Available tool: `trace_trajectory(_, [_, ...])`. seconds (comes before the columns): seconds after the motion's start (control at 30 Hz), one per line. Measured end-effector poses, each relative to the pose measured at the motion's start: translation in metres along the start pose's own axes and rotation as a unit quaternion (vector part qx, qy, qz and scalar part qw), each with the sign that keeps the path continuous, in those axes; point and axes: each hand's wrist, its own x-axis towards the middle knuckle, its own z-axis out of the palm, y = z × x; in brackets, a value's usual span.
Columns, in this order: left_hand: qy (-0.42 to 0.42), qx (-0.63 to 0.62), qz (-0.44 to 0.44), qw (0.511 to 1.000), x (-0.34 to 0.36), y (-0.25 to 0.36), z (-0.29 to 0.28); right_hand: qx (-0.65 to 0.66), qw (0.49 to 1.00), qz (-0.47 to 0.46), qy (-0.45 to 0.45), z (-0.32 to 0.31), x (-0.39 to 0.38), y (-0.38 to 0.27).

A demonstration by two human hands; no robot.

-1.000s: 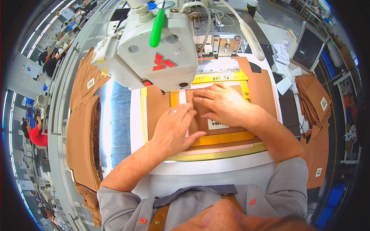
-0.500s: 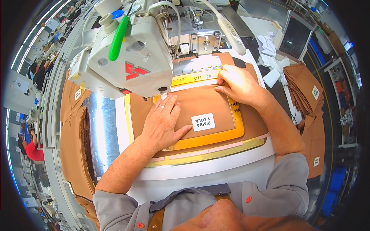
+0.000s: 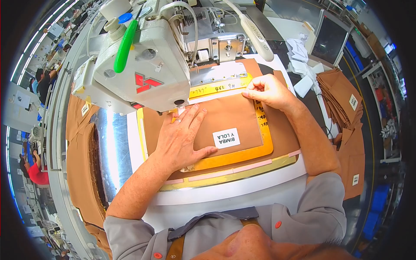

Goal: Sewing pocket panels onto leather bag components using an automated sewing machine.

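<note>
A brown fabric panel [image 3: 232, 115] with a white printed label [image 3: 226, 138] lies inside a yellow template frame [image 3: 242, 158]. My left hand [image 3: 180, 136] rests flat on the panel's left part, fingers stretched toward the sewing machine head [image 3: 138, 69] and thumb beside the label. At the panel's far right corner, my right hand [image 3: 269, 92] has thumb and forefinger pinched together on its edge. A yellow bar [image 3: 221, 88] with handwriting runs along the panel's far side, and a larger brown sheet [image 3: 284, 134] shows around the frame.
Brown panels are piled at left [image 3: 80, 164], and another stack of brown pieces [image 3: 340, 99] stands at right. A green-handled tool [image 3: 125, 47] sits against the machine head. Crumpled white material [image 3: 299, 56] lies near a dark screen [image 3: 331, 41]. Other people work far left.
My right hand has come off the yellow bar's end, and its fingertips now pinch at the panel's corner. My left hand stays flat on the panel. The view has shifted slightly.
</note>
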Motion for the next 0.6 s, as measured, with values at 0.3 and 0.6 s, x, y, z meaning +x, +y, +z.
trace_trajectory(0.3, [0.026, -0.014, 0.015, 0.999, 0.033, 0.032, 0.014, -0.064, 0.997, -0.023, 0.023, 0.008, 0.002, 0.008])
trace_trajectory(0.6, [-0.057, -0.131, 0.035, 0.989, 0.028, 0.018, 0.033, -0.179, 0.977, -0.034, 0.109, 0.016, -0.002, -0.003])
